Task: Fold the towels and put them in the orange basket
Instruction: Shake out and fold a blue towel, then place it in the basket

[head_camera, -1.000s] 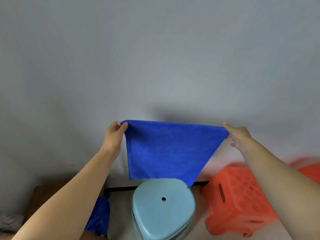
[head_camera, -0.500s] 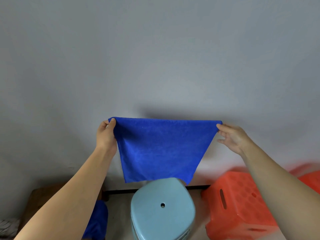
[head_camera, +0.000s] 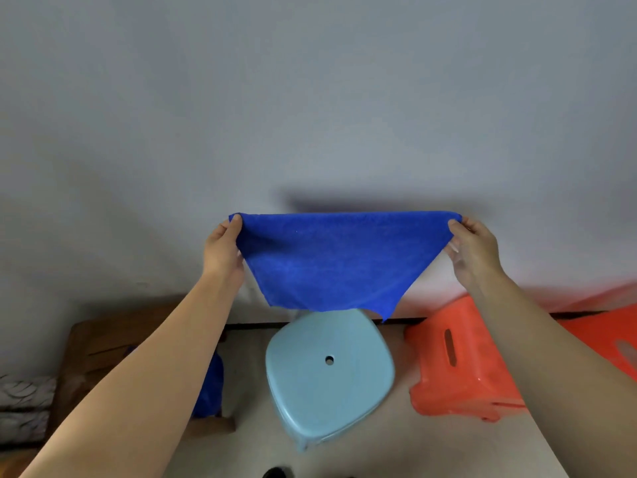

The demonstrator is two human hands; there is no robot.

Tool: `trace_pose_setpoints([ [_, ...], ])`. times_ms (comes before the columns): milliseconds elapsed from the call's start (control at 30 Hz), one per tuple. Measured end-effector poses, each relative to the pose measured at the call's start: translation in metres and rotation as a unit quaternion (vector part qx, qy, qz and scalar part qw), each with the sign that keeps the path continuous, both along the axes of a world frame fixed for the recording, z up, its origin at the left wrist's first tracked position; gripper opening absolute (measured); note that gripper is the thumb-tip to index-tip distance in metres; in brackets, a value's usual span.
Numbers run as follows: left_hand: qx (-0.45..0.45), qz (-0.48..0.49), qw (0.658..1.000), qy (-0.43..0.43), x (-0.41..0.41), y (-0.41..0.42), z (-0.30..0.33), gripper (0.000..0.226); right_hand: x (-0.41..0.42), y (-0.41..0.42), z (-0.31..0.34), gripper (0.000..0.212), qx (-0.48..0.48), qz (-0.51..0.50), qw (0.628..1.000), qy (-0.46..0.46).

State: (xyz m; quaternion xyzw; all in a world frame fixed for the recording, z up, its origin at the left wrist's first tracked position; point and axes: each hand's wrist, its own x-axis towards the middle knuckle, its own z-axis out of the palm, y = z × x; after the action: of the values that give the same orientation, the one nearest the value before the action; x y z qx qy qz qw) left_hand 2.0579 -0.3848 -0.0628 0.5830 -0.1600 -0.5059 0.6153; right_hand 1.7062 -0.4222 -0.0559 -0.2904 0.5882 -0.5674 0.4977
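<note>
A blue towel [head_camera: 336,260] hangs stretched in the air in front of a grey wall, above a light blue stool [head_camera: 329,374]. My left hand [head_camera: 222,250] pinches its upper left corner. Its upper right corner is pinched by my right hand [head_camera: 474,250]. The towel's lower edge dangles just over the stool's far rim. An orange basket [head_camera: 458,360] stands on the floor to the right of the stool, partly behind my right forearm. More blue cloth [head_camera: 210,388] shows low on the left, mostly hidden by my left arm.
A brown wooden piece of furniture [head_camera: 100,346] stands at the left by the wall. A patterned grey fabric [head_camera: 24,401] lies at the far left edge. A second orange thing [head_camera: 606,332] sits at the right edge. Pale floor surrounds the stool.
Both hands have shifted slightly with the towel and now hold it level and taut; the view has tilted down, showing more of the stool and floor.
</note>
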Motion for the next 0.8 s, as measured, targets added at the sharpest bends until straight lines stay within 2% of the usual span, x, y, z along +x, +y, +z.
trace_pose_setpoints([
  [167, 0.032, 0.005, 0.999, 0.032, -0.003, 0.052, -0.045, 0.022, -0.009, 0.046, -0.030, 0.023, 0.056, -0.008, 0.998, -0.002],
  [433, 0.128, -0.025, 0.991, 0.032, -0.009, 0.157, -0.125, 0.014, -0.025, 0.146, -0.104, 0.025, 0.178, 0.011, 0.984, 0.001],
  [567, 0.183, -0.039, 0.981, 0.044, -0.011, 0.199, -0.165, 0.018, -0.032, 0.187, -0.145, 0.022, 0.247, 0.032, 0.968, 0.039],
  [800, 0.251, -0.047, 0.967, 0.030, -0.013, 0.211, -0.217, 0.016, -0.036, 0.208, -0.200, 0.017, 0.305, 0.053, 0.950, 0.040],
])
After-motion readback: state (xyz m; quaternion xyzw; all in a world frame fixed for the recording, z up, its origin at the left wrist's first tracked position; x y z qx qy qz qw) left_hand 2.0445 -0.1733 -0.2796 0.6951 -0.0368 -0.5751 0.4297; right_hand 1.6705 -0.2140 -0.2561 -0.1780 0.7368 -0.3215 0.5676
